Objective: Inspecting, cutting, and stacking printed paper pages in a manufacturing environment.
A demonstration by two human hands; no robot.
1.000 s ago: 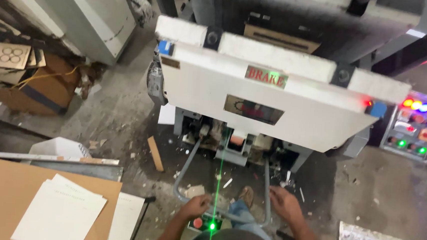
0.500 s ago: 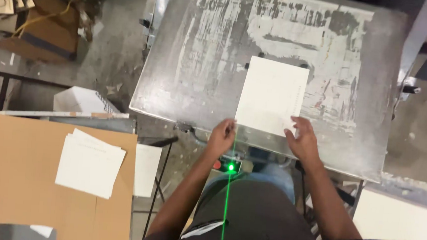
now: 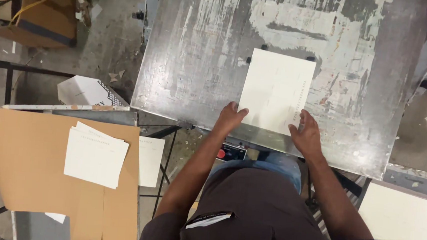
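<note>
**Inspector:** Both hands are flat on the work. Your left hand (image 3: 229, 117) rests with fingers spread on the lower left corner of the cream sheet (image 3: 275, 92); your right hand (image 3: 306, 135) presses its lower right corner the same way. Neither hand grips anything: palms down, fingers open, holding the sheet against the surface.

**Operator:** And where does the sheet sit?

**Inspector:** On the worn metal plate (image 3: 188, 58), toward its near edge and right of centre, slightly turned. Its far edge meets three small dark stops (image 3: 263, 47); whether it touches all of them I cannot tell. A faint line of print runs along the right side.

**Operator:** What could go wrong?

**Inspector:** In my judgement, three things. You hold only the near corners, so uneven pressure could swing the sheet off the stops and leave it skewed. The plate is scuffed and marked, and a dragged sheet could pick up dirt. Your fingers also lie at the plate's near edge, a pinch risk if anything closes there.

**Operator:** Anything around me?

**Inspector:** To your left, a loose stack of sheets (image 3: 95, 154) lies fanned on brown cardboard (image 3: 24, 172); it could slide off. A red button (image 3: 221, 153) shows below the plate, between your arms.
</note>
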